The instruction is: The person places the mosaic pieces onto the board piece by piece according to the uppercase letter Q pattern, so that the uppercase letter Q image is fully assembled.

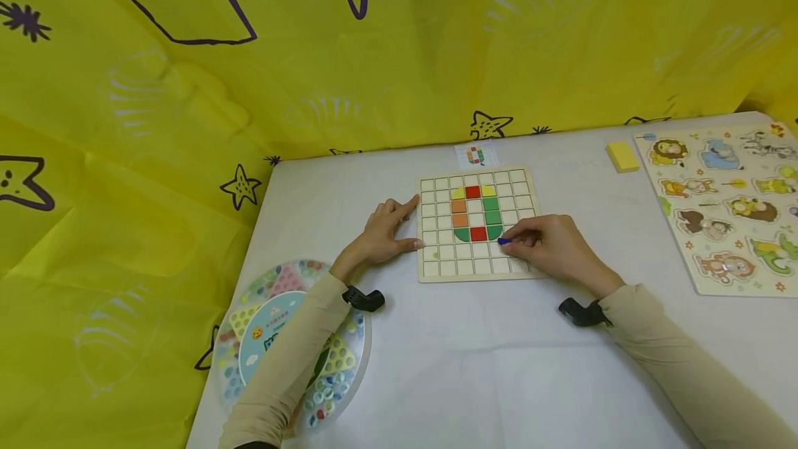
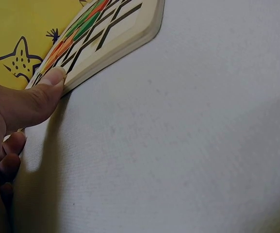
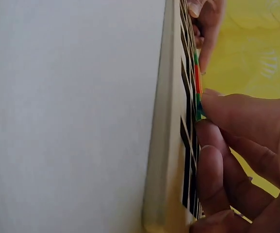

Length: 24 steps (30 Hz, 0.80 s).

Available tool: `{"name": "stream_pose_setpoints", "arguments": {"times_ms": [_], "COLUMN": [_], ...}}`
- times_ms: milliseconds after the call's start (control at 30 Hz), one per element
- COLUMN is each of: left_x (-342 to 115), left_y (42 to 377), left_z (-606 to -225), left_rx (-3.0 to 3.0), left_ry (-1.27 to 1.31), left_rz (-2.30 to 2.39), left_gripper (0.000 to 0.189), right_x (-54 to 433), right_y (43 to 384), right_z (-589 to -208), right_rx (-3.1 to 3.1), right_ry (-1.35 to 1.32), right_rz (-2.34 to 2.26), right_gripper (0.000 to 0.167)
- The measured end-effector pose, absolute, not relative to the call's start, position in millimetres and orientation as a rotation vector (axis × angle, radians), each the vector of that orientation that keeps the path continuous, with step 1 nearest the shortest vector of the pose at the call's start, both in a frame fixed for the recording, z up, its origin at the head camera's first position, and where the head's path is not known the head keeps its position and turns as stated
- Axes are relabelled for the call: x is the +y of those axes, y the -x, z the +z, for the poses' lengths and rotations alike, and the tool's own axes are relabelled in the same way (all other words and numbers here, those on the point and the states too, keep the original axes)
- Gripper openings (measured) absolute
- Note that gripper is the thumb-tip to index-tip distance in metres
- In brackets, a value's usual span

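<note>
A square wooden grid board [image 1: 461,269] lies on the table, with red, yellow, orange and green tiles set in a ring on it. My right hand [image 1: 555,248] pinches a small blue tile [image 1: 504,242] between thumb and fingers, just at the ring's lower right corner; in the right wrist view the fingers mostly hide that tile. At the board's left edge is my left hand [image 1: 382,233], its thumb and index finger spread and touching the rim. The left wrist view shows the thumb [image 2: 45,92] resting against the board's edge.
A small picture card [image 1: 489,156] lies behind the board. To the right are a yellow block [image 1: 622,157] and an animal puzzle board [image 1: 704,241]. A round marble game board [image 1: 358,366] sits under the left forearm. Yellow patterned cloth [image 1: 399,75] hangs behind the table.
</note>
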<state>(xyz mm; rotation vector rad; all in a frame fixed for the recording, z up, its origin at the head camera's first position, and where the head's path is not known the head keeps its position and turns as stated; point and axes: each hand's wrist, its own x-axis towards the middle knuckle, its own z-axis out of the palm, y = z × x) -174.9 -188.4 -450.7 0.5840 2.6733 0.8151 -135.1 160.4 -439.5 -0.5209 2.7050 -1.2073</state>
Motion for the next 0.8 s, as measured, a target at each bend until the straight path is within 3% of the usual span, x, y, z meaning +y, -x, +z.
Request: {"name": "stream_pose_setpoints", "arguments": {"times_ms": [800], "left_x": [-192.5], "left_y": [174.1], "left_z": [-453.0], "left_rx": [2.668], "left_ry": [-0.589], "left_rz": [0.783], "left_gripper": [0.093], "right_x": [149.4], "right_y": [130.4], "right_z": [-446.0], "right_rx": [2.713], "right_ry": [0.543], "right_rz": [-1.095], "right_gripper": [0.015]}}
